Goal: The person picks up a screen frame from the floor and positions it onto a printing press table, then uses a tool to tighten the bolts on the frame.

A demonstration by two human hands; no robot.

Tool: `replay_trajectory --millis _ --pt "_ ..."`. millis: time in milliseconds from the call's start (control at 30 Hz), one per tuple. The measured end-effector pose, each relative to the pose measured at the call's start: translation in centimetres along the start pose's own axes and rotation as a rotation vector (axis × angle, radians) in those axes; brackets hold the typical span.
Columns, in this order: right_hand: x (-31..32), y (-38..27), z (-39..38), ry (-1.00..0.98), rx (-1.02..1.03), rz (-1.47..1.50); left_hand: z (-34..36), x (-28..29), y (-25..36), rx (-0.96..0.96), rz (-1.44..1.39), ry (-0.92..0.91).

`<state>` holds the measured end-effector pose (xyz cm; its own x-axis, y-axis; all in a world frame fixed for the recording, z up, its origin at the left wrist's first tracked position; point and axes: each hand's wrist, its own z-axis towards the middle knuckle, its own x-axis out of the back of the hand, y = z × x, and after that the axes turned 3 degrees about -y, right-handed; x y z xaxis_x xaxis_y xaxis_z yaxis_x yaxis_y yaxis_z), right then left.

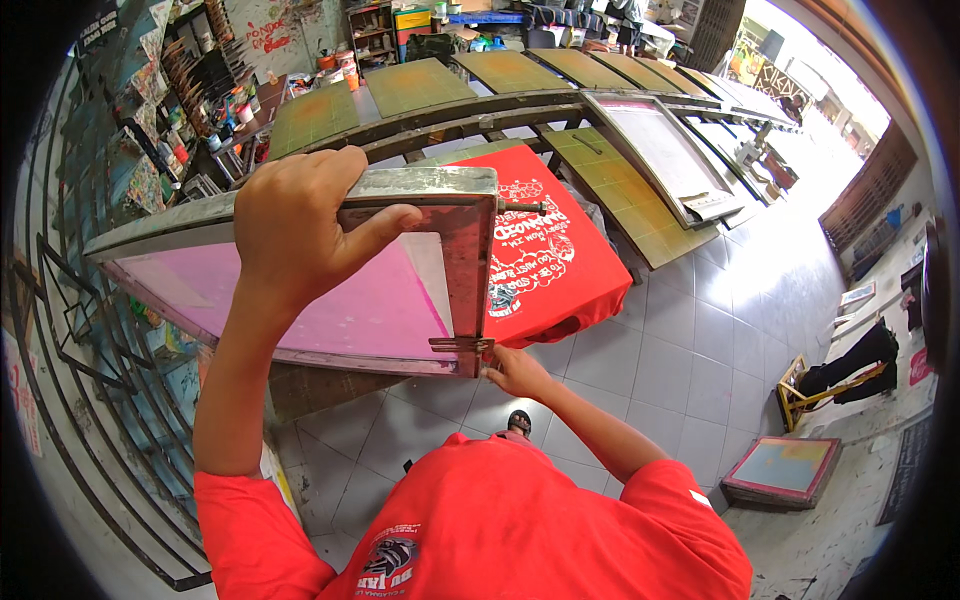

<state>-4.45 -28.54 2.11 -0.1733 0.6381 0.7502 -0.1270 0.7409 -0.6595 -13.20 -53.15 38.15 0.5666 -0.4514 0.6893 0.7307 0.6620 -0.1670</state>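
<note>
My left hand [295, 215] grips the top bar of a large metal-framed screen [420, 183] with pink mesh, held tilted in front of me at left. My right hand [515, 372] has its fingers curled at the frame's lower right corner, beside a flat metal clamp [458, 344]; what lies inside those fingers is partly hidden. A bolt [520, 207] sticks out from the upper right corner. Just beyond the frame, a red T-shirt [590, 285] with a white print lies spread on a board, partly hidden by the screen.
Green boards [420, 85] line a long rack beyond, with another framed screen [660, 155] at right. A shelf of containers [235, 115] and metal bars [75, 350] are left. A framed panel [775, 465] leans low right. A person [628, 30] stands far back. Tiled floor [650, 370] runs below.
</note>
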Motion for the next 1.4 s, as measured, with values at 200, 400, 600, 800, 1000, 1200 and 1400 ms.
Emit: replay_trajectory --millis 200,400,600,800,1000,1200,1400 --pt "0.7 2.2 1.4 -0.157 -0.041 0.165 0.4 -0.5 -0.1 -0.016 -0.004 0.006" --pt "0.4 -0.5 0.3 0.004 0.031 -0.118 -0.3 -0.3 -0.3 -0.032 0.024 0.037" --pt "0.6 2.0 0.6 -0.167 -0.085 0.073 0.1 -0.5 0.2 -0.021 -0.031 0.062" --pt "0.5 0.2 -0.3 0.046 0.122 -0.325 0.0 -0.4 -0.1 -0.001 -0.015 0.005" --pt "0.3 1.7 -0.3 -0.123 -0.187 0.24 0.0 -0.5 0.0 -0.001 -0.028 0.021" --pt "-0.9 4.5 -0.1 -0.112 -0.145 0.541 0.0 -0.1 0.1 0.013 -0.014 -0.007" --pt "-1.5 3.1 -0.6 0.012 -0.128 0.527 -0.1 -0.3 0.1 0.009 0.009 0.013"
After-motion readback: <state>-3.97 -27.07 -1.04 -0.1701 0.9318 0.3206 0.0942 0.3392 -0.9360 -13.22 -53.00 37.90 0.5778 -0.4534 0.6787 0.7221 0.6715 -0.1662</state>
